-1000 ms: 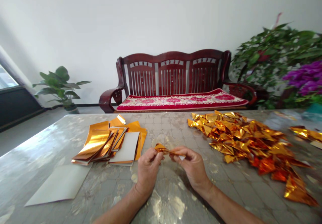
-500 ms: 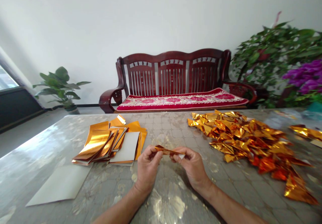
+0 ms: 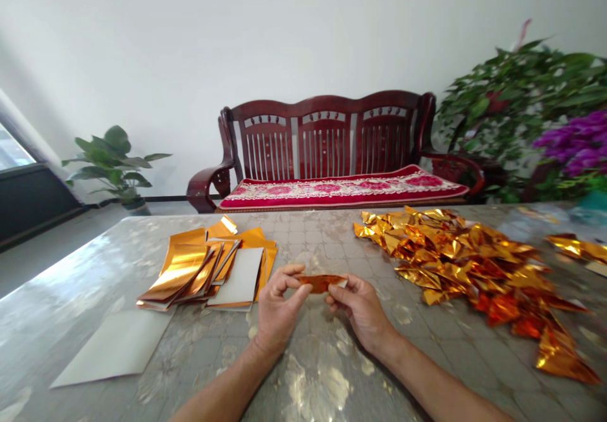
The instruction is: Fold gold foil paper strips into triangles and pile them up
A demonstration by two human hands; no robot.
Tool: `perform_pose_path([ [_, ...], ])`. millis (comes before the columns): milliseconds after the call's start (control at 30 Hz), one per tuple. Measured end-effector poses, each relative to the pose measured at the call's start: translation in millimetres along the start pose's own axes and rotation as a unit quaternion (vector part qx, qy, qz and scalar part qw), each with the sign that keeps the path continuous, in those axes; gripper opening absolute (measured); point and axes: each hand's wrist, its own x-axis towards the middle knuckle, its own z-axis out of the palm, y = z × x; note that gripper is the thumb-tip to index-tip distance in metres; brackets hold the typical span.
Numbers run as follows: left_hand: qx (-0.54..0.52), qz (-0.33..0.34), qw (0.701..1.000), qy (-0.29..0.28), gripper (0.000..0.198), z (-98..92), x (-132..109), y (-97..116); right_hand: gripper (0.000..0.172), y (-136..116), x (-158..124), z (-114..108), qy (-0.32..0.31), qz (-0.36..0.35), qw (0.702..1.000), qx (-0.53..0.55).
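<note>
A narrow folded piece of gold foil paper is held level above the table between my two hands. My left hand pinches its left end between thumb and fingers. At the other end, where a bit of white backing shows, my right hand grips it with thumb and forefinger. To the left lies a stack of flat gold foil sheets, some with the white side up. A heap of folded gold foil pieces spreads over the table's right side.
One white sheet lies alone at the front left of the patterned table. More gold foil and clear plastic sit at the far right. Behind the table stands a wooden bench, with plants on both sides.
The foil strip has tilted so that more of its gold face shows. My left fingers have lifted and spread slightly; my right thumb has shifted along the strip's right end.
</note>
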Motion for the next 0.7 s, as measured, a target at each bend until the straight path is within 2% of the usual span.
perform_pose_path([
  [300,-0.029,-0.048,0.998,0.037,0.023,6.4,1.6,2.7,0.029,-0.1,-2.0,4.1,0.002,0.031,0.999,0.026],
  [533,-0.048,-0.080,0.992,0.080,0.025,12.0,4.5,-0.9,0.025,1.7,-2.5,6.3,0.024,0.021,0.999,0.014],
  [700,-0.088,-0.114,0.988,0.056,0.026,15.5,5.7,-3.0,0.028,1.5,-1.6,5.9,0.045,0.030,0.999,0.000],
])
